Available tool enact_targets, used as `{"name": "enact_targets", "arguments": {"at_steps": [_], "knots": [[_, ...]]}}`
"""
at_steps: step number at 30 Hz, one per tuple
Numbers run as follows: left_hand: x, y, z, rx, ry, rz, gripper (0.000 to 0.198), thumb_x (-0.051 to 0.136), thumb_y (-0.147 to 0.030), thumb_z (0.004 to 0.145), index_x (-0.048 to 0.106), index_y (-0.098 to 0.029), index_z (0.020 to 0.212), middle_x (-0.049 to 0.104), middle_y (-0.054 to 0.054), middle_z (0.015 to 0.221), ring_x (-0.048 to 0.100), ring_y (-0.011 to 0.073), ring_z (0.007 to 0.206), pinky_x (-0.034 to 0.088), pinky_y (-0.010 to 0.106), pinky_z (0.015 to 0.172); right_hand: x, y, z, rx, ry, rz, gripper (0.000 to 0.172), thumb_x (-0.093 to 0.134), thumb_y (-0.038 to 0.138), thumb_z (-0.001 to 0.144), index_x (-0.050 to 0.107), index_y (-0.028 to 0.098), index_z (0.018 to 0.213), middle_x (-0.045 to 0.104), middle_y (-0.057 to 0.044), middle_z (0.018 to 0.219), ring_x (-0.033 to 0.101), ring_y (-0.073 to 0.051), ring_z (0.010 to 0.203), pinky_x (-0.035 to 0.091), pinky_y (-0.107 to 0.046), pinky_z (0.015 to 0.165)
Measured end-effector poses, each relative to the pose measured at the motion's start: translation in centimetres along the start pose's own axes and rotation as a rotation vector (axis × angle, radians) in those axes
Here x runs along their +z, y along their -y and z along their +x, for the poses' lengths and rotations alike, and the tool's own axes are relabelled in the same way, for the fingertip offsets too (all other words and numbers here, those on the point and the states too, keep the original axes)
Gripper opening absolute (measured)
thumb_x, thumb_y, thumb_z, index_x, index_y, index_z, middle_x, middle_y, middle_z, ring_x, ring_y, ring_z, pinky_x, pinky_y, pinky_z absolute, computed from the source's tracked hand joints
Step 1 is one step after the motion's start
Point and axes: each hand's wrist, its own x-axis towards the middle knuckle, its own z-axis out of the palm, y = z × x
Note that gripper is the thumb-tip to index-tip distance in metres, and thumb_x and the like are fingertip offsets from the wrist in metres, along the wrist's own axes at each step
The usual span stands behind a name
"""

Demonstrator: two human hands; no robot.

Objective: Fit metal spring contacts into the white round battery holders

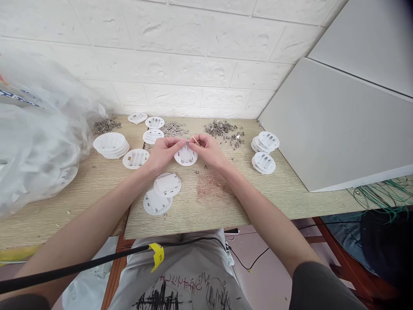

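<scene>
My left hand (165,151) and my right hand (206,148) meet over a round white plastic battery holder (186,156) that sits tilted between them on the wooden table (206,202). The left fingers pinch its upper left edge. My right hand is closed on a thin wooden stick (195,139), and its fingertips touch the holder's top rim. A small metal part seems to sit between the fingertips; it is too small to be sure. Two more white holders (163,193) lie overlapped just in front of my left wrist.
Piles of small metal contacts (222,128) lie along the back by the white brick wall. Stacks of white holders stand at the right (264,153) and at the left (111,144). A big clear plastic bag (35,129) fills the left. A grey panel (335,129) blocks the right.
</scene>
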Motion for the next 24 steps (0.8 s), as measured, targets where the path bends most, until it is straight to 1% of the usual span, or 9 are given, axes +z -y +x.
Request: {"name": "enact_targets", "arguments": {"at_steps": [3, 6, 9, 16, 24], "knots": [[-0.07, 0.12, 0.04, 0.012, 0.006, 0.003, 0.038, 0.078, -0.051, 0.071, 0.078, -0.017, 0.087, 0.075, 0.007, 0.086, 0.066, 0.0184, 0.079, 0.052, 0.028, 0.070, -0.08, 0.00, 0.01, -0.013, -0.007, -0.047, 0.016, 0.063, 0.032, 0.079, 0.055, 0.019, 0.073, 0.054, 0.001, 0.071, 0.047, -0.012, 0.066, 0.038, -0.027, 0.062], [-0.10, 0.29, 0.12, 0.004, 0.008, 0.001, 0.036, 0.079, -0.049, 0.070, 0.078, -0.017, 0.087, 0.076, 0.008, 0.088, 0.067, 0.0189, 0.080, 0.053, 0.029, 0.072, -0.13, 0.04, 0.02, -0.048, -0.027, -0.127, 0.016, 0.061, 0.031, 0.080, 0.055, 0.019, 0.073, 0.055, 0.001, 0.071, 0.046, -0.013, 0.067, 0.038, -0.028, 0.063], [-0.12, 0.37, 0.16, -0.008, 0.000, 0.002, 0.034, 0.078, -0.048, 0.071, 0.077, -0.017, 0.086, 0.076, 0.007, 0.087, 0.067, 0.0180, 0.078, 0.053, 0.029, 0.072, -0.10, -0.09, 0.08, -0.087, -0.030, -0.166, 0.015, 0.060, 0.031, 0.080, 0.054, 0.019, 0.072, 0.054, 0.001, 0.070, 0.046, -0.012, 0.066, 0.037, -0.028, 0.063], [-0.35, 0.63, 0.14, 0.000, 0.016, 0.039, 0.036, 0.078, -0.047, 0.071, 0.077, -0.017, 0.090, 0.075, 0.007, 0.086, 0.064, 0.0161, 0.075, 0.049, 0.027, 0.067, -0.01, -0.50, 0.17, -0.131, -0.002, -0.175, 0.012, 0.060, 0.028, 0.081, 0.055, 0.019, 0.074, 0.056, 0.001, 0.071, 0.046, -0.013, 0.067, 0.037, -0.028, 0.063], [-0.24, 0.59, 0.17, -0.019, -0.002, 0.056, 0.033, 0.079, -0.045, 0.069, 0.074, -0.016, 0.085, 0.072, 0.005, 0.079, 0.061, 0.0138, 0.068, 0.045, 0.025, 0.063, 0.12, -0.36, 0.01, -0.093, 0.000, -0.163, 0.013, 0.062, 0.029, 0.079, 0.056, 0.019, 0.074, 0.058, 0.001, 0.074, 0.045, -0.012, 0.066, 0.036, -0.028, 0.062]]}}
